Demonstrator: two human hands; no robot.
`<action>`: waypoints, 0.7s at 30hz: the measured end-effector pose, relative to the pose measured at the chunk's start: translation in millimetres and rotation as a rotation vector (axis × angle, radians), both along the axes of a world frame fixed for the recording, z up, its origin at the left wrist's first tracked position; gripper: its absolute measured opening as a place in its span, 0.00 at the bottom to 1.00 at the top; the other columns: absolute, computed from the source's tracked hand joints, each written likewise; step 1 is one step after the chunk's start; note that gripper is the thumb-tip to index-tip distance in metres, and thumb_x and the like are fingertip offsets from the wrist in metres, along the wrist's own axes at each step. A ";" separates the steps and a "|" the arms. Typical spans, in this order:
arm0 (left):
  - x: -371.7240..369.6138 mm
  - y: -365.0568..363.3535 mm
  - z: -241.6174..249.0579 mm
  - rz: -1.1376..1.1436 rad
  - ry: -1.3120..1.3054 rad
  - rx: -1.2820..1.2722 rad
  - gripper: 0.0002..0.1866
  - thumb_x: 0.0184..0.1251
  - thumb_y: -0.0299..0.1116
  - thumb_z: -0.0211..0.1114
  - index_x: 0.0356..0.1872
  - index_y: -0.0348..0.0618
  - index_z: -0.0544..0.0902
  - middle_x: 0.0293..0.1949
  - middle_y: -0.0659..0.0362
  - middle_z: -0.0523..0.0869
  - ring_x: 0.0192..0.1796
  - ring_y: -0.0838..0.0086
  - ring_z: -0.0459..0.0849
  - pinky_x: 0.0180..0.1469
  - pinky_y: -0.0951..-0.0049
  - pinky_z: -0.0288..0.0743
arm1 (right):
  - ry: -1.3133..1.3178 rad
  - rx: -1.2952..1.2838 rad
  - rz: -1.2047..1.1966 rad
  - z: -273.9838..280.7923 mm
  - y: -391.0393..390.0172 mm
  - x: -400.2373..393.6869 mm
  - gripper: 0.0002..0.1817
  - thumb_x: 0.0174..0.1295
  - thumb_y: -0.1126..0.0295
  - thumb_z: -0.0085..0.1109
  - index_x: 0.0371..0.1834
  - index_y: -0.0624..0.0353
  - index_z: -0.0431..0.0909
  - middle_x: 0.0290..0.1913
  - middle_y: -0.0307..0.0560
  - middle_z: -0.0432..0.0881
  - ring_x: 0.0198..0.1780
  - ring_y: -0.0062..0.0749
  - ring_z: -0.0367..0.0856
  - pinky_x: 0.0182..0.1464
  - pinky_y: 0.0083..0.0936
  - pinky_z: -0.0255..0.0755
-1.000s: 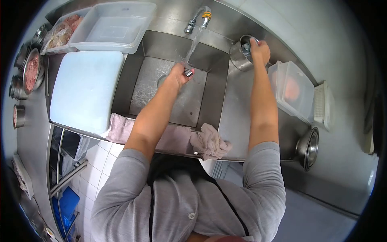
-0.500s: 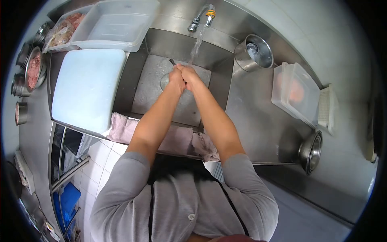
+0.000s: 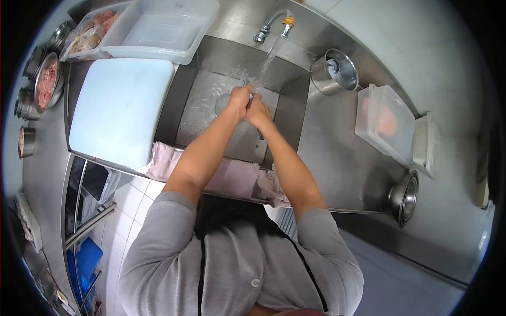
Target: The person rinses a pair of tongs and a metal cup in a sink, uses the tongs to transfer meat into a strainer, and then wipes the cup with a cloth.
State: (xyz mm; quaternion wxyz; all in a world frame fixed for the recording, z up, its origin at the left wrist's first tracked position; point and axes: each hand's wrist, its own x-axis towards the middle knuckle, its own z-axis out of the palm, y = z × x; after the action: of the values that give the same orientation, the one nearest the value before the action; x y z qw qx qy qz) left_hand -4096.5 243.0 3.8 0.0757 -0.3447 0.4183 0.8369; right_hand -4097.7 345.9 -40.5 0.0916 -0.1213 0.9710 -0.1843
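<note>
Over the sink point(image 3: 211, 143), my left hand point(image 3: 240, 100) and my right hand point(image 3: 258, 109) are close together under the running water point(image 3: 270, 57). Both have curled fingers around a thin dark utensil point(image 3: 261, 135), whose lower end shows below my right hand; its kind is unclear. A clear round item point(image 3: 222, 104), perhaps a bowl or lid, lies beside my left hand, partly hidden by it. The faucet point(image 3: 287, 23) with a yellow band runs above. Water splashes on the sink floor.
Left of the sink lies a light blue cutting board point(image 3: 121, 113), with a clear plastic tub point(image 3: 163, 31) behind and a bowl of raw meat point(image 3: 47, 84) farther left. Pink cloths point(image 3: 232, 178) line the front edge. At right are a metal pot point(image 3: 334, 73), plastic container point(image 3: 385, 118) and nested bowls point(image 3: 405, 199).
My hands have shifted slightly right and parted a little. The utensil's lower end now shows beneath my right hand. The whole view has shifted slightly.
</note>
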 end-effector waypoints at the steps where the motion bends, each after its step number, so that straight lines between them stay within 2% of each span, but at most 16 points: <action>1: -10.2 0.2 -9.3 -0.025 0.015 -0.004 0.16 0.70 0.34 0.60 0.47 0.28 0.75 0.32 0.53 0.78 0.32 0.66 0.80 0.29 0.66 0.77 | -0.059 -0.011 -0.013 17.2 -1.6 10.8 0.35 0.68 0.60 0.57 0.74 0.61 0.55 0.37 0.50 0.80 0.18 0.34 0.76 0.16 0.34 0.69; 4: -28.3 -5.7 -26.8 -0.084 0.006 0.008 0.16 0.72 0.36 0.60 0.46 0.29 0.75 0.31 0.52 0.78 0.30 0.66 0.80 0.27 0.63 0.77 | -0.551 -0.633 -0.265 72.2 -6.1 46.6 0.22 0.69 0.58 0.55 0.59 0.60 0.65 0.28 0.43 0.75 0.17 0.29 0.72 0.16 0.32 0.69; 6: -30.7 -12.4 -31.3 -0.088 -0.085 0.060 0.16 0.73 0.37 0.59 0.45 0.30 0.75 0.31 0.52 0.78 0.27 0.66 0.79 0.25 0.61 0.77 | -0.823 -0.863 -0.410 83.2 -3.9 44.9 0.18 0.70 0.57 0.55 0.52 0.58 0.69 0.26 0.41 0.74 0.17 0.28 0.71 0.16 0.29 0.68; 7: -33.6 -13.5 -33.8 -0.016 -0.061 0.091 0.14 0.73 0.39 0.59 0.38 0.35 0.78 0.29 0.53 0.78 0.24 0.65 0.77 0.22 0.58 0.75 | -0.953 -0.940 -0.468 84.1 -2.4 40.1 0.16 0.70 0.57 0.55 0.49 0.58 0.70 0.25 0.40 0.73 0.17 0.27 0.70 0.15 0.27 0.67; 10: -40.5 -35.7 -32.4 -0.331 -0.065 -0.143 0.15 0.71 0.38 0.60 0.43 0.33 0.79 0.35 0.51 0.82 0.34 0.62 0.82 0.36 0.56 0.78 | -1.031 -0.975 -0.617 69.2 -13.0 2.1 0.16 0.71 0.56 0.55 0.32 0.56 0.68 0.22 0.38 0.70 0.17 0.24 0.68 0.16 0.23 0.66; 11: -44.3 -39.1 -25.8 -0.281 -0.063 -0.231 0.16 0.70 0.38 0.60 0.45 0.33 0.80 0.36 0.51 0.83 0.35 0.62 0.82 0.38 0.56 0.78 | -1.000 -1.042 -0.652 57.0 -19.9 -10.3 0.13 0.69 0.62 0.59 0.31 0.59 0.73 0.23 0.40 0.72 0.20 0.26 0.73 0.17 0.24 0.69; 13: -59.1 -47.4 -17.9 -0.183 -0.061 -0.410 0.18 0.67 0.39 0.61 0.47 0.32 0.82 0.39 0.51 0.84 0.36 0.61 0.82 0.43 0.56 0.78 | -1.003 -1.054 -0.664 53.7 -35.8 -34.9 0.10 0.67 0.68 0.61 0.34 0.63 0.75 0.22 0.42 0.73 0.22 0.30 0.77 0.19 0.26 0.72; 15: -93.2 -57.8 -31.0 -0.168 0.112 -0.797 0.22 0.63 0.38 0.62 0.53 0.32 0.82 0.46 0.47 0.85 0.45 0.58 0.84 0.50 0.58 0.76 | -1.010 -1.083 -0.679 51.7 -45.9 -49.3 0.07 0.64 0.73 0.62 0.37 0.67 0.77 0.23 0.45 0.75 0.24 0.34 0.80 0.20 0.28 0.75; 17: -93.9 -54.3 27.3 -0.180 0.386 -1.070 0.25 0.60 0.41 0.61 0.53 0.32 0.83 0.53 0.38 0.83 0.52 0.44 0.82 0.58 0.52 0.74 | -1.016 -1.122 -0.699 50.2 -49.4 -56.5 0.06 0.61 0.77 0.63 0.39 0.69 0.79 0.23 0.48 0.77 0.25 0.37 0.82 0.21 0.29 0.77; 19: -115.8 -51.6 42.9 -0.241 0.642 -1.396 0.26 0.62 0.40 0.60 0.58 0.33 0.79 0.55 0.40 0.82 0.57 0.48 0.80 0.61 0.54 0.71 | -0.959 -0.917 -0.609 64.7 -47.6 -52.2 0.05 0.61 0.78 0.63 0.37 0.70 0.78 0.24 0.51 0.79 0.23 0.37 0.81 0.20 0.29 0.76; 21: -124.5 -48.2 55.8 -0.264 0.883 -1.594 0.28 0.64 0.38 0.59 0.64 0.35 0.74 0.57 0.42 0.81 0.60 0.49 0.78 0.63 0.57 0.70 | -0.913 -0.758 -0.545 78.6 -45.5 -39.8 0.05 0.62 0.78 0.62 0.36 0.69 0.77 0.26 0.52 0.80 0.22 0.34 0.81 0.19 0.27 0.75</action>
State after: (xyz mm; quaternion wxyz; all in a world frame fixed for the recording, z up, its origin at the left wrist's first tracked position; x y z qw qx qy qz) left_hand -4221.0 194.8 59.5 -0.2560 0.1063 0.8982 0.3412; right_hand -4137.4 300.4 38.1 0.3959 0.1957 0.6983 -0.5634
